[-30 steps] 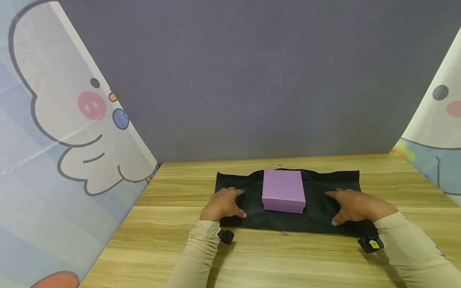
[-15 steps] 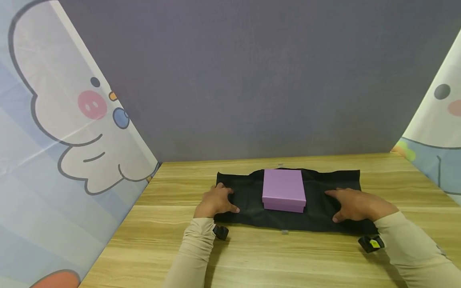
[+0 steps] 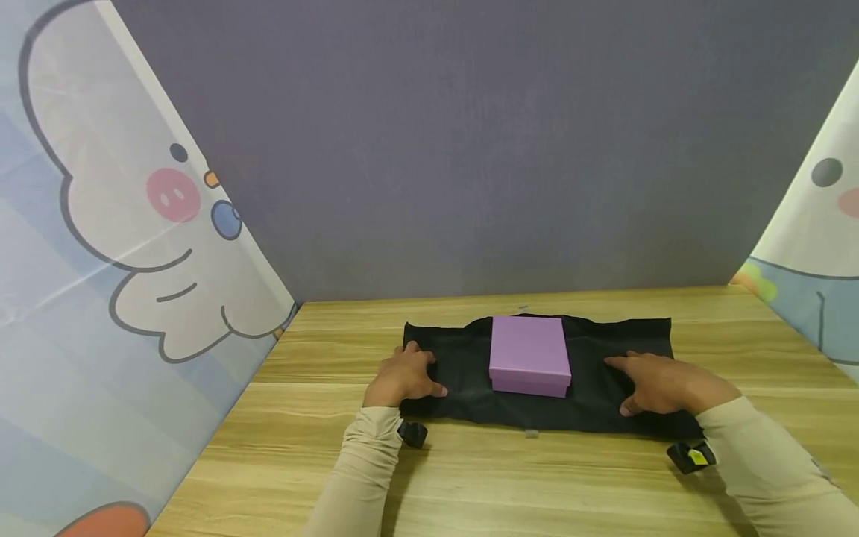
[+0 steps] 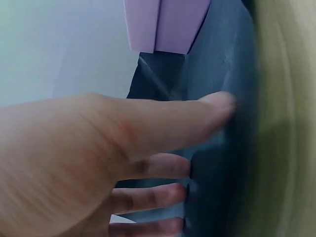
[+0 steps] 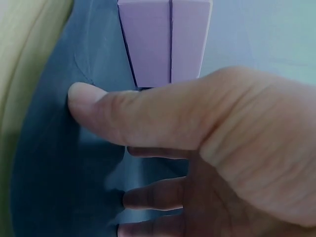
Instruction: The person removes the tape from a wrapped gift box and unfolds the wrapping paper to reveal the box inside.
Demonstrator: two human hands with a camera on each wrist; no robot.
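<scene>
A purple lidded box [image 3: 529, 355] sits on the middle of a black cloth [image 3: 463, 377] spread wide across the table. At the cloth's left end rests my left hand [image 3: 406, 375], thumb and fingers apart, fingertips touching the fabric. My right hand [image 3: 661, 382] rests the same way on the right end, thumb spread from the fingers. In the left wrist view the thumb [image 4: 173, 121] lies over the cloth with the box beyond it. The right wrist view shows the fingertips [image 5: 153, 193] down on the cloth, the box [image 5: 148, 44] beyond the thumb. Neither hand touches the box.
The wooden table [image 3: 483, 485] runs in front of the cloth and to both sides. A grey panel [image 3: 470, 149] rises at its back edge. Cartoon-printed sheets [image 3: 134, 224] stand at left and right. Small grey tape marks [image 3: 532, 433] lie at the cloth's front and back.
My left hand has slid a little to the left along the cloth, then stayed there. The right hand, the box and the cloth look nearly unchanged.
</scene>
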